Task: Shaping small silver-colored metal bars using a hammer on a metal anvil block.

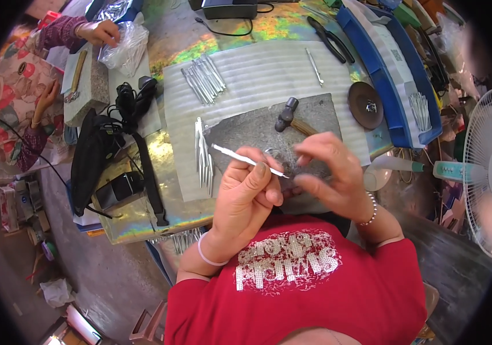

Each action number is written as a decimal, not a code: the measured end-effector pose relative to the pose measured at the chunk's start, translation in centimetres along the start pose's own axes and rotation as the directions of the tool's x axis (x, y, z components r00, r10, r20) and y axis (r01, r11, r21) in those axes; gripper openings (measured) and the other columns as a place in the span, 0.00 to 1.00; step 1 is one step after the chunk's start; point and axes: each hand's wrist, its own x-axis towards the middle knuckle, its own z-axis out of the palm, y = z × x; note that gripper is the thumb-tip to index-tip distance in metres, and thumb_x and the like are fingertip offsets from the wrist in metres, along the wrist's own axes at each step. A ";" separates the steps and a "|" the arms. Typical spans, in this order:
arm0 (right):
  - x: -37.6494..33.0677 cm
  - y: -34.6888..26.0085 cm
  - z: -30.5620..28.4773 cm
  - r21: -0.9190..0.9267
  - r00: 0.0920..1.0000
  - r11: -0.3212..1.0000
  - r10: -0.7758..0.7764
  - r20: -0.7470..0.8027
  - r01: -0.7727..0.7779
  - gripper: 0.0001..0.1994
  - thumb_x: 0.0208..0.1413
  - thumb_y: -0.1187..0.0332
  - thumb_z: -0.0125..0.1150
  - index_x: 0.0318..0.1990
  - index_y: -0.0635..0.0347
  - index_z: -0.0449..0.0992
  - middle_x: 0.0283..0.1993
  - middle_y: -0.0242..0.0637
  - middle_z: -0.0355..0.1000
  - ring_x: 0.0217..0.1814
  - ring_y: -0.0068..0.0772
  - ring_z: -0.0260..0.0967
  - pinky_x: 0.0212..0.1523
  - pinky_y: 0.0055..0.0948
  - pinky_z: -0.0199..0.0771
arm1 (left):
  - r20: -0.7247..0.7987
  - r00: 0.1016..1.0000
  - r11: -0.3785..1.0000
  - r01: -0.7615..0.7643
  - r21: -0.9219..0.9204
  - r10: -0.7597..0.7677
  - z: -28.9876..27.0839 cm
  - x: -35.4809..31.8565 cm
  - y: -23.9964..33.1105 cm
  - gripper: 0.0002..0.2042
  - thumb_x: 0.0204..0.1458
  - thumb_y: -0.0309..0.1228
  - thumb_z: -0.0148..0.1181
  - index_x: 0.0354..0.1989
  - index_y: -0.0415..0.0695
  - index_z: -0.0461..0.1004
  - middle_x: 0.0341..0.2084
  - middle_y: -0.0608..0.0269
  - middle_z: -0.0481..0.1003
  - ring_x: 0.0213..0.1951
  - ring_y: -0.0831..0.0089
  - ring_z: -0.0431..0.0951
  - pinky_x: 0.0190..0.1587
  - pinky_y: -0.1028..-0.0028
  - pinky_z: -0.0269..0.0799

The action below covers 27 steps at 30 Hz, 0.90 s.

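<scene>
My left hand [243,190] pinches a slim silver metal rod [233,154] between thumb and fingers, tilted down toward the right. Beside its lower end, my right hand [332,175] hovers with thumb and fingers apart, apparently holding nothing. Beneath both hands lies a dark grey slab [240,129], bearing a small wooden-handled hammer [287,115]. Similar rods form one group [204,79] beyond the slab and another group [203,158] at its left. One single rod [314,66] lies farther right on the white foam sheet [263,63].
Black-handled pliers [330,40] lie at the back right, near a brown round dish [365,103] with small metal bits. A long blue tray [375,80] holds more rods. A black bag [99,155] and stone block [93,86] stand left, beside a co-worker's hand [101,33]. A fan [485,172] stands right.
</scene>
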 end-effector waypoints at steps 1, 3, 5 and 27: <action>0.0 -0.2 0.5 0.083 1.000 0.996 -0.009 -0.002 0.009 0.17 0.44 0.73 0.67 0.44 0.62 0.73 0.40 0.41 0.69 0.36 0.31 0.70 0.37 0.26 0.71 | -0.029 0.999 1.000 0.016 -0.008 -0.016 0.2 0.1 -0.5 0.03 0.57 0.27 0.53 0.37 0.44 0.66 0.35 0.61 0.70 0.24 0.78 0.71 0.26 0.80 0.70; 0.0 0.1 1.3 0.150 0.995 0.984 -0.087 -0.055 0.095 0.15 0.45 0.74 0.66 0.42 0.63 0.74 0.38 0.39 0.70 0.35 0.28 0.69 0.35 0.23 0.70 | -0.053 0.997 0.998 0.061 -0.033 -0.063 0.2 0.2 -1.3 0.03 0.57 0.27 0.53 0.36 0.44 0.66 0.36 0.62 0.69 0.25 0.78 0.71 0.27 0.80 0.69; -0.9 1.2 2.5 0.270 0.995 0.963 0.008 -0.101 0.019 0.13 0.47 0.75 0.65 0.41 0.63 0.74 0.37 0.39 0.70 0.34 0.27 0.69 0.35 0.22 0.69 | -0.060 0.994 0.994 0.087 -0.060 -0.091 0.1 0.4 -1.7 0.03 0.56 0.27 0.53 0.35 0.45 0.66 0.36 0.62 0.69 0.25 0.78 0.71 0.28 0.80 0.68; 0.0 0.8 2.6 0.725 0.762 0.308 0.469 0.446 -0.615 0.03 0.54 0.76 0.59 0.34 0.66 0.72 0.34 0.31 0.67 0.33 0.17 0.65 0.34 0.15 0.66 | -0.012 0.972 0.785 0.197 0.588 -0.235 -1.7 -2.1 1.1 0.09 0.54 0.21 0.54 0.42 0.36 0.62 0.30 0.56 0.77 0.33 0.74 0.78 0.36 0.78 0.74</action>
